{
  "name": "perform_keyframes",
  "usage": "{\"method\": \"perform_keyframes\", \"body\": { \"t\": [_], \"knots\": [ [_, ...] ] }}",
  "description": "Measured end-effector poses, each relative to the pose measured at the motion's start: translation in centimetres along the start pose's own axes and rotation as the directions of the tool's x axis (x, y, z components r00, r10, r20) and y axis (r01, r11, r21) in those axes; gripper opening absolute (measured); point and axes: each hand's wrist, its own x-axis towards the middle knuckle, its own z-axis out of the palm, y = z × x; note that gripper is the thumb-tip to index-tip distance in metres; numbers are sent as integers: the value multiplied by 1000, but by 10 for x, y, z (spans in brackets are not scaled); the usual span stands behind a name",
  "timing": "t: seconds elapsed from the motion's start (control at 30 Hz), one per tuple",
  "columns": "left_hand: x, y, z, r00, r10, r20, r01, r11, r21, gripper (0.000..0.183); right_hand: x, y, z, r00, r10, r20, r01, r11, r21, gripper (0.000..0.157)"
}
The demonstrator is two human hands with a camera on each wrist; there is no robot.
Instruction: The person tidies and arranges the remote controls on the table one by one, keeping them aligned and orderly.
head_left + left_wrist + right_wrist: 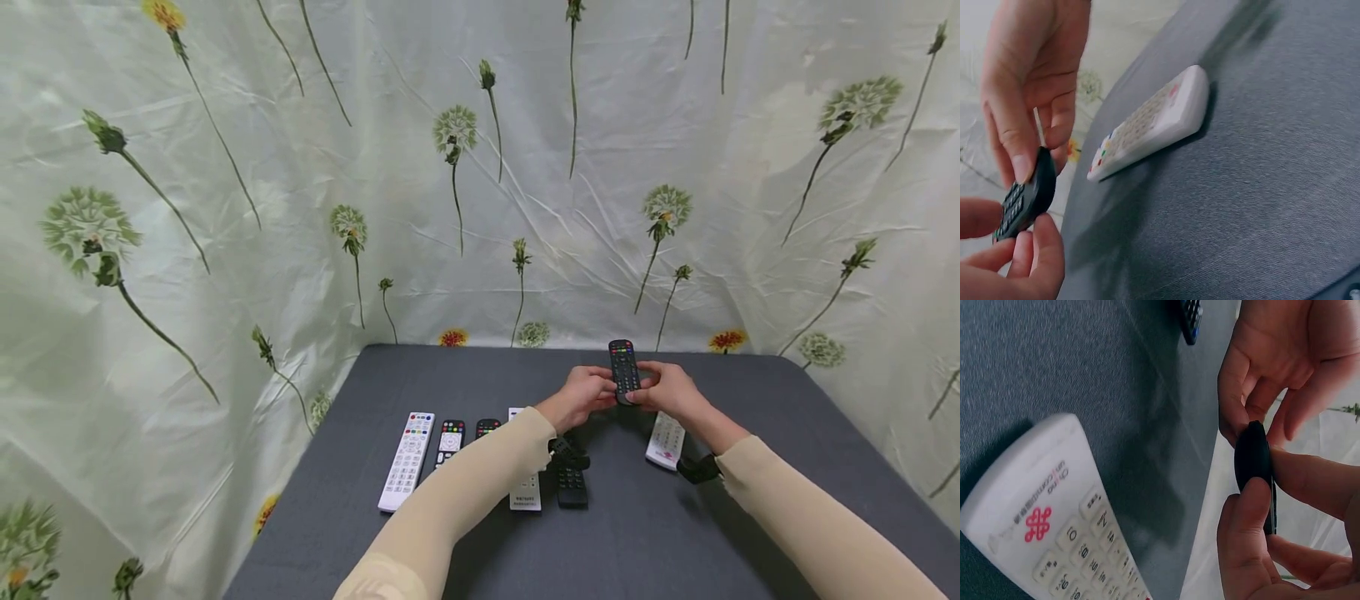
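A black remote control (pixel 624 372) with colored buttons near its top end is held up over the far part of the table. My left hand (pixel 584 393) pinches one long edge with thumb and fingertips. On the opposite side my right hand (pixel 670 390) grips the remote's lower part, thumb over the button face. In the left wrist view the black remote (pixel 1027 197) is tilted between both hands, its keys partly covered by fingers. Below the right hand lies a white remote (pixel 665 442) with a pink logo, seen close up in the right wrist view.
Left of the hands, a row of remotes lies on the dark grey table (pixel 600 550): a white one (pixel 407 462), a black one with a white panel (pixel 450 440), and others partly behind my left sleeve (pixel 465 492). A flower-print curtain (pixel 405 167) hangs behind the table.
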Motion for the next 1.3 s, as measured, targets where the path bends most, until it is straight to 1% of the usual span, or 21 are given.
{"method": "perform_keyframes", "body": {
  "t": [0.13, 0.3, 0.43, 0.5, 0.67, 0.9, 1.17, 1.3],
  "knots": [
    [-7, 3, 0, 998, 41, -38, -40, 998, 39, 32, -6, -7, 0, 1000, -14, 6, 14, 1000, 5, 80],
    [-15, 3, -3, 996, 70, -55, -69, 997, 32, 32, -12, -10, 4, 1000, -18, 22, 17, 999, 45, 80],
    [-22, 6, -9, 996, 80, -35, -79, 996, 31, 32, -16, -12, 8, 999, -20, 38, 17, 997, 70, 80],
    [-27, 8, -12, 997, 81, -22, -79, 996, 50, 33, -19, -13, 9, 999, -21, 47, 17, 997, 81, 80],
    [-37, 11, -20, 997, 76, 18, -77, 994, 79, 42, -27, -15, 13, 997, -14, 77, 5, 993, 119, 78],
    [-54, 10, -31, 996, 55, 69, -64, 990, 130, 56, -36, -12, 22, 993, -21, 113, 5, 990, 143, 84],
    [-70, 5, -39, 995, 38, 93, -51, 988, 149, 58, -46, -8, 32, 990, -33, 134, 11, 987, 161, 87],
    [-76, 3, -42, 994, 21, 106, -36, 991, 133, 61, -52, -5, 36, 988, -30, 152, 3, 985, 174, 88]
  ]
}}
